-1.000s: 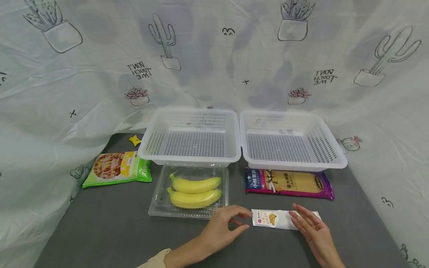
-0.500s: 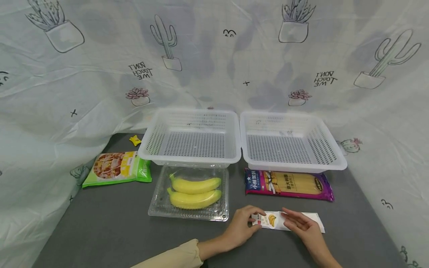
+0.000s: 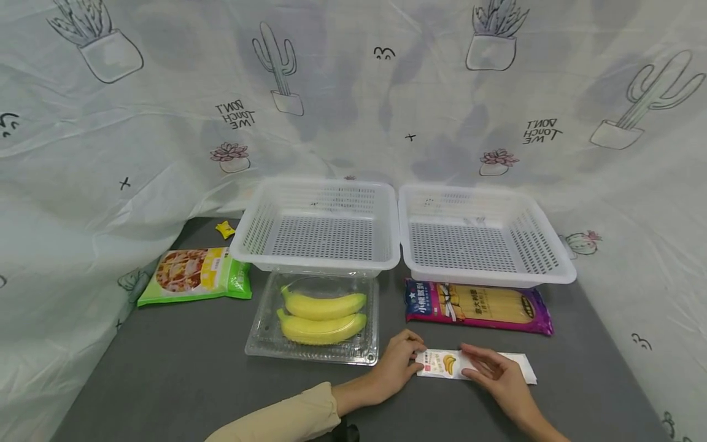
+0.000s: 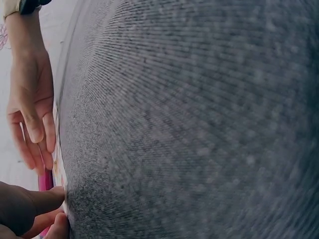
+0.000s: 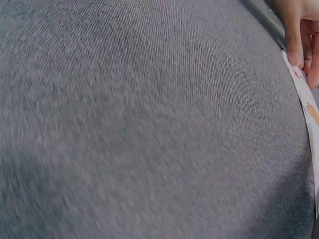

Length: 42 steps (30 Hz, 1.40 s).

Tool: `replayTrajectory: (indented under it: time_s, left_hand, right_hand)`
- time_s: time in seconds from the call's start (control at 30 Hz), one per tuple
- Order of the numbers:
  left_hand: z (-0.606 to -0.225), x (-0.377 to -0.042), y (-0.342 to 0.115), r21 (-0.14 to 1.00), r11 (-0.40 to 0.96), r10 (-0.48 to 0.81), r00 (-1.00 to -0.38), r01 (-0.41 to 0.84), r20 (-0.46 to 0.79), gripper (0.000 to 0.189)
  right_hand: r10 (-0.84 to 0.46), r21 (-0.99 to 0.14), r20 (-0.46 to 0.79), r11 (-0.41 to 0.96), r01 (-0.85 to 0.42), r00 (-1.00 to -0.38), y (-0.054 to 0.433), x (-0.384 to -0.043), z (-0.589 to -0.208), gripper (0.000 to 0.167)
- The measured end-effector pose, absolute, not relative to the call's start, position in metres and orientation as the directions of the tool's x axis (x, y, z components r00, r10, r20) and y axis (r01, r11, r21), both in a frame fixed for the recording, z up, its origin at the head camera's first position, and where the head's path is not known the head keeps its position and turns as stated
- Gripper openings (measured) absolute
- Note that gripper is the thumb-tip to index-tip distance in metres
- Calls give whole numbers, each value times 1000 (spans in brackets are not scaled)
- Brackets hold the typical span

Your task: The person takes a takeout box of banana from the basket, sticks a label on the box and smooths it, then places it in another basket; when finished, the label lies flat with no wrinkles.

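Observation:
A long, flat white packet [image 3: 436, 363] with a banana picture lies on the dark grey table, near its front. At its left end my left hand [image 3: 394, 365] pinches it between thumb and fingers; the right wrist view shows these fingers [image 5: 294, 50] at the end of the packet [image 5: 305, 99]. Over the packet's middle is my right hand [image 3: 502, 377], its fingers loosely extended. In the left wrist view the right hand [image 4: 32, 94] has nearly straight fingers, and whether they touch the packet is unclear.
Two white baskets [image 3: 315, 265] stand side by side at the back. A clear plastic box [image 3: 259, 341] holds two bananas [image 3: 323, 328]. Around them lie a purple spaghetti pack [image 3: 486, 304], a green food bag [image 3: 193, 276] and a small yellow wrapped piece [image 3: 225, 229].
My left hand has moved right to the packet's left end and taken hold there. My right hand has shifted left over the packet, which has turned slightly.

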<state>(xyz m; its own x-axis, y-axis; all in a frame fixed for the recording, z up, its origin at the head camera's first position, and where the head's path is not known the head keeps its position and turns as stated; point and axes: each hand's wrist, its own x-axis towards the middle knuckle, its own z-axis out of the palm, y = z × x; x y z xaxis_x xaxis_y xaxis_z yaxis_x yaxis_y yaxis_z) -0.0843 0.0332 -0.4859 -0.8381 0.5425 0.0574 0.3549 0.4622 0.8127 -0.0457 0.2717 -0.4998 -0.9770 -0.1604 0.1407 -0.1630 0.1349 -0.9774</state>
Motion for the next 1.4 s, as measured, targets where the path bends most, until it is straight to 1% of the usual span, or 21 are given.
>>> replayTrajectory:
  time_s: [0.13, 0.23, 0.37, 0.5, 0.63, 0.8, 1.0, 1.17, 1.3, 1.4]
  left_hand:
    - [-487, -85, 33, 797, 477, 541, -838, 370, 66, 24]
    - [-489, -84, 33, 786, 483, 540, -838, 386, 81, 28]
    - [-490, -85, 33, 770, 488, 547, -831, 412, 98, 31]
    - [-490, -85, 33, 776, 484, 549, -831, 405, 91, 31]
    - [-490, -85, 34, 793, 479, 541, -838, 376, 71, 31]
    - [-488, -85, 35, 802, 473, 541, -839, 365, 62, 31]
    - [-487, -85, 34, 803, 475, 539, -840, 360, 58, 31]
    - [-488, -85, 35, 789, 487, 537, -841, 375, 69, 31]
    - [-488, -85, 35, 790, 492, 534, -844, 367, 59, 31]
    - [-487, -84, 35, 787, 502, 531, -846, 359, 47, 31]
  right_hand:
    - [-166, -966, 115, 210, -149, -979, 270, -50, -497, 45]
    - [-190, -954, 122, 247, -168, -974, 267, -52, -497, 48]
    - [-215, -914, 189, 318, -251, -958, 262, -52, -499, 51]
    - [-229, -859, 263, 387, -335, -937, 257, -50, -499, 55]
    - [-240, -851, 293, 376, -367, -925, 253, -49, -499, 57]
    - [-222, -843, 307, 388, -373, -925, 250, -49, -500, 58]
    - [-183, -824, 294, 449, -346, -938, 243, -48, -499, 58]
    - [-170, -827, 304, 442, -348, -938, 239, -48, -497, 59]
    - [-166, -839, 318, 408, -359, -933, 237, -49, -496, 56]
    - [-166, -840, 313, 410, -354, -935, 237, -49, -494, 51]
